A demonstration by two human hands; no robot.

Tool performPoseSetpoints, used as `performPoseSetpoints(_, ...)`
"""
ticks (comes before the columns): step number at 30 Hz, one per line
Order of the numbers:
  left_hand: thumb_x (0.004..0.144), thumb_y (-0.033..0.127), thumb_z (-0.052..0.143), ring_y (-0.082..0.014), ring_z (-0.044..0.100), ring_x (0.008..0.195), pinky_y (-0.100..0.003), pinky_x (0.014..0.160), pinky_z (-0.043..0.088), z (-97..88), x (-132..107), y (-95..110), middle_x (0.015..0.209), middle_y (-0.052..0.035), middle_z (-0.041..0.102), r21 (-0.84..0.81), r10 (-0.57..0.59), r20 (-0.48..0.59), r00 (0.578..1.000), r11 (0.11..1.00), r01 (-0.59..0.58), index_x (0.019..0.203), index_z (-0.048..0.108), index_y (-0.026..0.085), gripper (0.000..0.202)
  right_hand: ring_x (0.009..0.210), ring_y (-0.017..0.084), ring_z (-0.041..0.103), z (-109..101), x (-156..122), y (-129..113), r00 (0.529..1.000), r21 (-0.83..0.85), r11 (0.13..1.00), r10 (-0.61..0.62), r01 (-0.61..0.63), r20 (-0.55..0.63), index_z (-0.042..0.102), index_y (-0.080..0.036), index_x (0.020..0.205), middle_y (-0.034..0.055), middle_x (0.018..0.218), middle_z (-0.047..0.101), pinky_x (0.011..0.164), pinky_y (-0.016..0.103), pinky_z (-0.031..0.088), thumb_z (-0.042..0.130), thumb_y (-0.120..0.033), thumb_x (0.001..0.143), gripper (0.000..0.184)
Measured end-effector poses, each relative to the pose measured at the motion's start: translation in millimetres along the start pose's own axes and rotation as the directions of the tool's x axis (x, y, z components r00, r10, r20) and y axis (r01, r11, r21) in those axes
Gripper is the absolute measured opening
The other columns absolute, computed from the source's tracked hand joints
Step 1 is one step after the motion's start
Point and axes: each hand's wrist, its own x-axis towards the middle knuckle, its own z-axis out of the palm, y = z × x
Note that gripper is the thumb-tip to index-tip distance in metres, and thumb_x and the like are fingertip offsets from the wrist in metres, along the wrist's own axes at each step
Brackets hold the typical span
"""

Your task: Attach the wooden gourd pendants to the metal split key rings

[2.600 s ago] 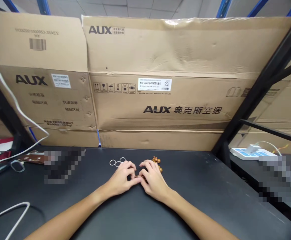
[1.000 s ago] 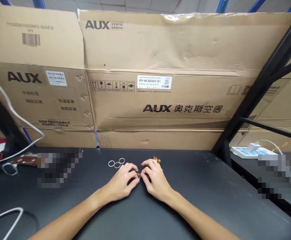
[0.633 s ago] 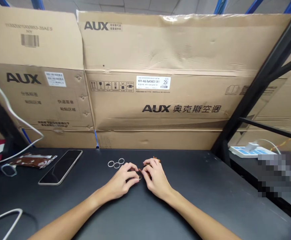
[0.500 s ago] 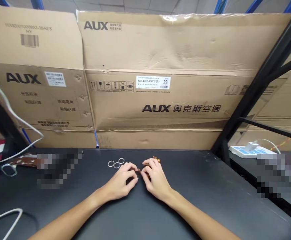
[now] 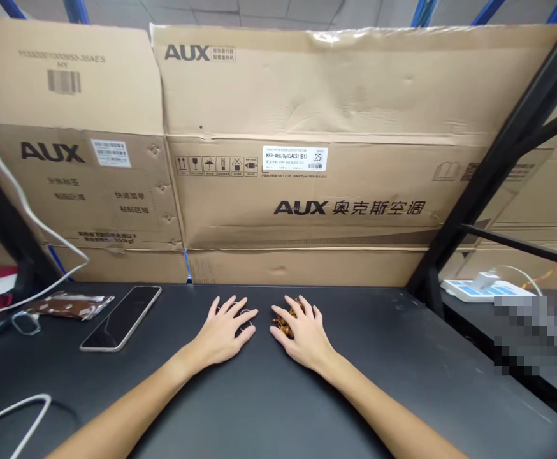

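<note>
My left hand [image 5: 220, 333] lies flat on the dark tabletop [image 5: 269, 395] with its fingers spread. Beneath and between those fingers show parts of several thin metal rings [image 5: 245, 312], mostly covered by the hand. To the right, my right hand [image 5: 308, 339] is also spread out, palm down, over a small cluster of brown beads [image 5: 284, 327]. The beads peek out between thumb and fingers; the rest of the cluster is hidden. A strip of tabletop separates the two hands.
A phone [image 5: 122, 319] and a brown packet [image 5: 75, 306] lie at the left, near glasses [image 5: 26, 323] and a white cable [image 5: 44, 223]. Large cardboard boxes [image 5: 297, 255] stand along the back edge. At right are a black metal frame [image 5: 479, 166] and a white power strip [image 5: 464, 290].
Both hands have opened from a pinch and moved apart. The left one has shifted left over the rings; the right one has flattened over the beads.
</note>
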Motion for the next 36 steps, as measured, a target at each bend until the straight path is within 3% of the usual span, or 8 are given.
performPoseSetpoints(2,0.096,0.045,0.034,-0.0323,0.032,0.135,-0.065,0.107,0.01,2.4,0.9,-6.6,0.145,-0.0016,0.041,0.005,-0.045,0.036,0.998,0.999,0.045,0.134,0.045,0.04,0.04,0.134,0.036,0.026,1.8,1.4,2.2,1.0,0.014,1.0,0.0,-0.001,0.024,0.053,-0.035,0.128,0.0055,0.142,0.043,0.102,0.058,0.025,0.043,-0.049,0.091,0.041)
performPoseSetpoints(7,0.096,0.04,0.031,-0.0298,0.032,0.136,-0.058,0.108,0.022,5.7,4.5,-19.0,0.145,-0.0018,0.042,0.001,-0.155,0.042,0.987,0.988,0.155,0.133,0.048,0.033,0.041,0.133,0.03,0.031,3.2,7.4,13.2,0.999,0.047,0.999,-0.025,0.023,0.041,0.059,-0.028,0.125,0.0052,0.136,0.052,0.103,0.046,0.032,0.038,-0.038,0.094,0.038)
performPoseSetpoints(22,0.095,0.029,0.031,-0.0242,0.038,0.133,-0.046,0.112,0.026,12.4,5.6,-32.4,0.142,-0.008,0.045,0.054,-0.221,-0.023,0.975,0.974,0.222,0.13,0.052,0.021,0.042,0.134,0.026,0.032,4.7,26.6,34.4,0.997,-0.038,0.999,-0.005,0.008,0.073,0.055,-0.025,0.129,0.0046,0.138,0.049,0.105,0.043,0.033,0.031,-0.034,0.097,0.041)
performPoseSetpoints(26,0.094,0.028,0.033,-0.0275,0.038,0.133,-0.047,0.111,0.028,10.9,6.2,-32.3,0.142,-0.0109,0.045,0.082,-0.22,-0.107,0.97,0.97,0.229,0.127,0.055,0.016,0.041,0.138,0.03,0.023,0.5,24.0,27.8,0.998,-0.114,0.993,-0.001,-0.006,-0.063,0.049,-0.026,0.134,0.0064,0.144,0.041,0.109,0.053,0.022,0.035,-0.036,0.096,0.042)
performPoseSetpoints(29,0.094,0.034,0.038,-0.0285,0.034,0.135,-0.048,0.112,0.026,8.9,4.3,-20.6,0.144,-0.0125,0.042,0.09,-0.137,-0.21,0.968,0.983,0.158,0.127,0.055,0.014,0.043,0.141,0.032,0.013,-2.7,15.5,12.6,0.978,-0.117,0.988,-0.117,0.098,-0.17,0.049,-0.018,0.134,0.0118,0.148,0.034,0.112,0.054,0.017,0.041,-0.04,0.094,0.047)
performPoseSetpoints(31,0.094,0.037,0.037,-0.0265,0.032,0.137,-0.045,0.114,0.025,9.6,1.2,-9.2,0.145,-0.0122,0.04,0.049,-0.046,-0.168,0.985,0.997,0.055,0.131,0.051,0.013,0.046,0.141,0.029,0.014,-3.1,8.2,0.4,0.967,-0.044,0.976,-0.218,0.214,-0.131,0.044,-0.012,0.137,0.0134,0.149,0.03,0.113,0.049,0.02,0.039,-0.039,0.094,0.051)
performPoseSetpoints(33,0.096,0.038,0.034,-0.0234,0.035,0.135,-0.041,0.112,0.029,11.3,-2.7,1.3,0.144,-0.0098,0.041,-0.028,0.016,-0.098,0.995,0.999,-0.019,0.133,0.049,0.015,0.046,0.141,0.025,0.019,-2.4,2.6,-9.4,0.952,0.074,0.949,-0.306,0.307,-0.016,0.041,-0.009,0.139,0.0139,0.15,0.027,0.113,0.042,0.026,0.036,-0.04,0.095,0.054)
performPoseSetpoints(36,0.097,0.041,0.032,-0.0212,0.035,0.135,-0.038,0.113,0.028,11.3,-6.9,10.3,0.145,-0.0074,0.04,-0.093,0.084,0.001,0.996,0.992,-0.084,0.138,0.042,0.019,0.048,0.139,0.024,0.025,-2.4,0.6,-14.6,0.94,0.174,0.95,-0.29,0.26,0.178,0.033,-0.008,0.143,0.0147,0.149,0.03,0.113,0.039,0.027,0.032,-0.048,0.095,0.062)
